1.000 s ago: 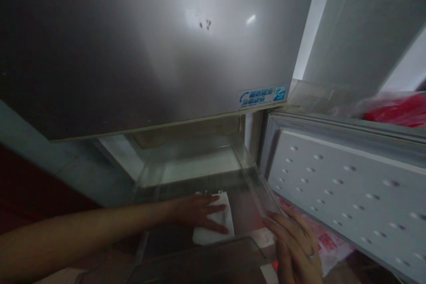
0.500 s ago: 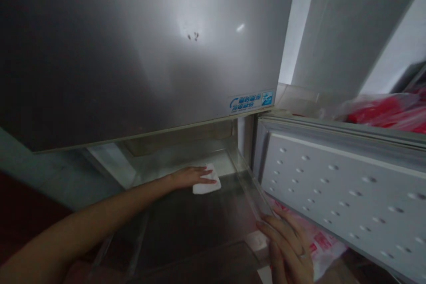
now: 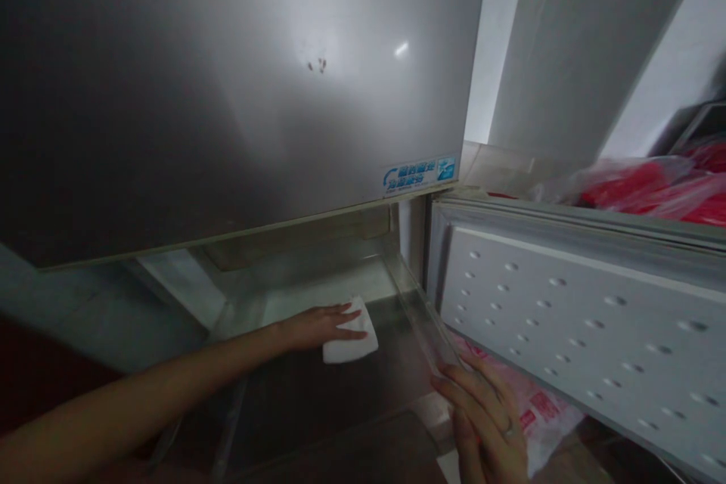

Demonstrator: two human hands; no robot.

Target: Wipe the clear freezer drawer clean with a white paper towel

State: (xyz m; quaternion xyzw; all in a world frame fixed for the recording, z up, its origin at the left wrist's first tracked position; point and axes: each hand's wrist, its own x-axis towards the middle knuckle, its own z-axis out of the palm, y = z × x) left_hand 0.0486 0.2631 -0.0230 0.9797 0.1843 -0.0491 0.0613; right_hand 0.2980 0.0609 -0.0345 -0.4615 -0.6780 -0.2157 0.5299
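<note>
My left hand [image 3: 321, 327] reaches into a clear plastic drawer [image 3: 420, 310] pulled out of the refrigerator's lower compartment. Its fingers are stretched over a folded white cloth [image 3: 352, 344], pressing it against the drawer's inside bottom. Whether the cloth is fabric or paper I cannot tell. My right hand [image 3: 482, 412], with a ring on one finger, is closed over the drawer's right rim near its front corner; the thumb is on the near side.
The silver upper door [image 3: 243, 106] is closed above the drawer. To the right, the white lower door [image 3: 567, 318] stands swung open. Pink-and-white plastic bags [image 3: 544, 416] lie below it, and red bags [image 3: 652, 185] lie behind it.
My left hand has slid the white cloth a little toward the drawer's front. My right hand stays on the rim. The view has shifted slightly.
</note>
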